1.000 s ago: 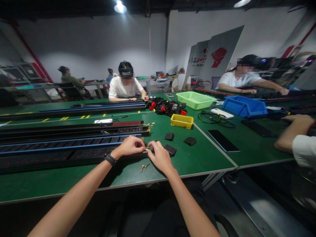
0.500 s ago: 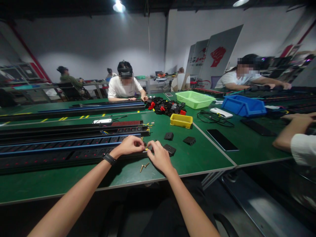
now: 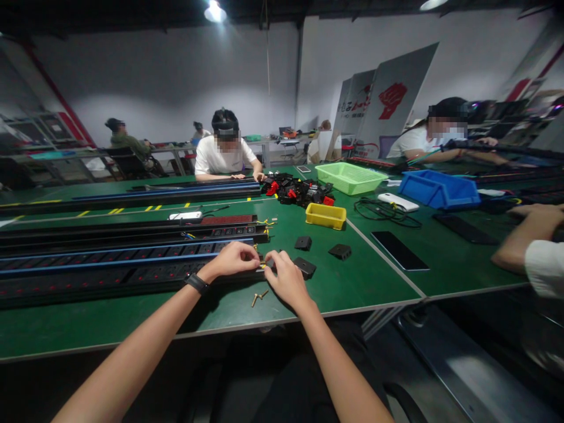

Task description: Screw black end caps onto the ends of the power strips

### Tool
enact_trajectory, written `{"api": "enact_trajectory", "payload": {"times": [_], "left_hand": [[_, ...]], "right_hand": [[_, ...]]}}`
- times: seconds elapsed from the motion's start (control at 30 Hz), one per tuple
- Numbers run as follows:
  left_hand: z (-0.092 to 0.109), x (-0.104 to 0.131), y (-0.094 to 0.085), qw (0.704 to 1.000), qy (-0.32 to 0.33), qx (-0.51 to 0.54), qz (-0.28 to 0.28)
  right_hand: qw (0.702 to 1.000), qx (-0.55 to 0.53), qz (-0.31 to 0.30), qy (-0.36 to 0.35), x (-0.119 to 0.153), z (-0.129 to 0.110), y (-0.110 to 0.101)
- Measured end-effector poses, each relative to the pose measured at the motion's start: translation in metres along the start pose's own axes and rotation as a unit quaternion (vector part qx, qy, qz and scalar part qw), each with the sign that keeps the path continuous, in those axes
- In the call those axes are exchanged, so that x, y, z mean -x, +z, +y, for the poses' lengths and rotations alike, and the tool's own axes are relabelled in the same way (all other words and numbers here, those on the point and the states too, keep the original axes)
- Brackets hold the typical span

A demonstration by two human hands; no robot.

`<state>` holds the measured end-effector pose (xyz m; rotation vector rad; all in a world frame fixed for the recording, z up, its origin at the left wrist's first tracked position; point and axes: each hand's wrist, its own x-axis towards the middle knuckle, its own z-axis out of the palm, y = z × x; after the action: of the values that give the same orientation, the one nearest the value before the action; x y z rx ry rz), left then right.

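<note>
At the right end of the nearest black power strip (image 3: 88, 285), my left hand (image 3: 235, 260) has thumb and index finger pinched together. A tiny brass-yellow bit shows at its fingertips, too small to name. Just to the right, my right hand (image 3: 286, 279) curls its fingers down at the strip's end; whatever they grip is hidden. Behind that hand lies a black end cap (image 3: 305, 267). Two more stand apart farther back, one end cap (image 3: 302, 242) upright and another end cap (image 3: 340, 252) to its right. A few brass screws (image 3: 254, 300) lie on the table below my hands.
More long strips (image 3: 132, 235) lie to the left. Behind stand a yellow bin (image 3: 325, 216), a heap of black and red parts (image 3: 299, 191), a green basket (image 3: 350, 178) and a blue bin (image 3: 440, 191). A phone (image 3: 399, 251) lies at right. Co-workers sit across and beside.
My hands keep their place at the strip's end, with hardly any finger movement. The view has shifted slightly. A co-worker at the far right now has a long dark piece raised before them.
</note>
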<state>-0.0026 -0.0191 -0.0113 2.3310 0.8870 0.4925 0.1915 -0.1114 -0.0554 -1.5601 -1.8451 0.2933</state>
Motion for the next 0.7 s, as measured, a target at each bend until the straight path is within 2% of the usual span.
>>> {"api": "enact_trajectory", "payload": {"times": [0.3,0.57,0.7], "left_hand": [[-0.002,0.000,-0.001,1.000,0.005,-0.014,-0.004],[0.002,-0.001,-0.002,1.000,0.001,-0.016,0.001],[0.003,-0.002,-0.003,1.000,-0.004,-0.014,0.001]], "right_hand": [[1.000,-0.001,-0.001,0.001,0.000,0.002,0.001],[0.995,-0.100,-0.002,0.007,-0.008,0.007,0.003],[0.989,-0.142,-0.005,0.031,-0.011,0.011,0.008]]}}
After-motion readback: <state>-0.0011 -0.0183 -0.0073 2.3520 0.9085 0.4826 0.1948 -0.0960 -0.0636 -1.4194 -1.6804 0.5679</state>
